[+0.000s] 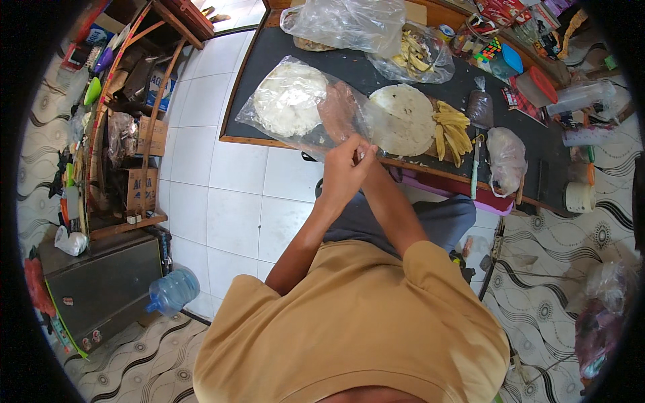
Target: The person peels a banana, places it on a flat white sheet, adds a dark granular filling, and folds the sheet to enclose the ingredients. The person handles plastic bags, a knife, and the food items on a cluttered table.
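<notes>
A clear plastic bag lies at the table's left front, with a stack of round white wrappers inside. My right hand reaches into the bag beside the stack's right edge; its fingers show only dimly through the film. Near my right wrist, my left hand is closed on the bag's open edge. To the right of the bag, a round pale wrapper lies flat. Cut yellow banana strips are piled against its right side. Beyond them a knife rests near the front edge.
A bag of banana peels and a large clear bag occupy the dark table's back. A bag of dark grains and a knotted white bag stand right. A blue water jug lies on the left floor.
</notes>
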The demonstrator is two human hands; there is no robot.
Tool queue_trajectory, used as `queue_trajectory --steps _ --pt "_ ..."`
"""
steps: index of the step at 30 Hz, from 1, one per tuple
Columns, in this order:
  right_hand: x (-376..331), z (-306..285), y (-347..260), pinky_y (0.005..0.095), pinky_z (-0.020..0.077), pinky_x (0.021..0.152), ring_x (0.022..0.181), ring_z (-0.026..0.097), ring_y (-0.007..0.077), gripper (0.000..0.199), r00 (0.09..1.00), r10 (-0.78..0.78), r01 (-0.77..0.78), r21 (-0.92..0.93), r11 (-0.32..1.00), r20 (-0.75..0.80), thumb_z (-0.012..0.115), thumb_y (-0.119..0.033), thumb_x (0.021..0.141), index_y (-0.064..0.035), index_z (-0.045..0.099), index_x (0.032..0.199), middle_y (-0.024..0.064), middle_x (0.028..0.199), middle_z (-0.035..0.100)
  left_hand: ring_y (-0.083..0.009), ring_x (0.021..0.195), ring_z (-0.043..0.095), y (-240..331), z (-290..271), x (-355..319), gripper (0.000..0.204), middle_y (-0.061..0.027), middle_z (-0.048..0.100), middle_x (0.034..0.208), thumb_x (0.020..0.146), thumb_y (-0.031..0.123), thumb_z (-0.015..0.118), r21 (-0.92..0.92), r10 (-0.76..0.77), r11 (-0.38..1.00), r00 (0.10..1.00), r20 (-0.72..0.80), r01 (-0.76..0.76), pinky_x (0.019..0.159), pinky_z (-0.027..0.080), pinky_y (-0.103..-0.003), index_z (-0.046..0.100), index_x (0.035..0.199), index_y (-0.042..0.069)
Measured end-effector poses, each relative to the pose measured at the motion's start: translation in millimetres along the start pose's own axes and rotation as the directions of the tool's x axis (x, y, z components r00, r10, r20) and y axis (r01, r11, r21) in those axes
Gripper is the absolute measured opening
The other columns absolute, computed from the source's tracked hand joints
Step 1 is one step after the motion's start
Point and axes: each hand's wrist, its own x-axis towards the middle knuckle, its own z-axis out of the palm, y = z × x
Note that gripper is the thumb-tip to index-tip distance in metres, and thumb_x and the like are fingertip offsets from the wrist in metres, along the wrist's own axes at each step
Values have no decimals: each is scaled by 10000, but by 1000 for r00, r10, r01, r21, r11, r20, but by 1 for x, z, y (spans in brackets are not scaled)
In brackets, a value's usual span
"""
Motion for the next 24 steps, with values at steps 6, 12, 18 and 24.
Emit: queue_trajectory --steps 6,12,18,24 --pt "3 -10 6 518 394 1008 1206 466 450 333 991 -22 -4 186 983 135 519 -210 915 4 561 1168 279 1270 507 -69 514 453 0 0 1 230 -40 530 557 903 219 684 -15 -18 1000 1000 9 18 486 349 -270 619 820 15" --pt "15 -24 -23 512 420 975 1155 511 415 303 979 35 -69 165 984 202 528 -217 899 -17 613 1110 243 1176 580 -72 515 461 -2 0 -1 230 -37 534 560 908 222 678 -34 -61 997 998 22 62 490 358 -266 624 821 16" --pt "12 -15 -20 452 455 952 1148 552 292 284 999 16 -14 -53 998 30 611 -270 888 -122 674 1122 94 1104 648 -160 506 456 2 0 -1 199 -120 527 595 882 166 683 -17 -4 1000 1000 -8 4 497 374 -313 597 807 3" --pt "9 -12 -14 451 474 934 1094 595 300 274 999 -35 37 -175 984 16 595 -280 894 -123 682 1102 86 1109 664 -97 499 464 -6 4 -3 234 -58 540 549 897 234 678 -57 -31 998 1000 -3 31 486 361 -284 631 820 18"
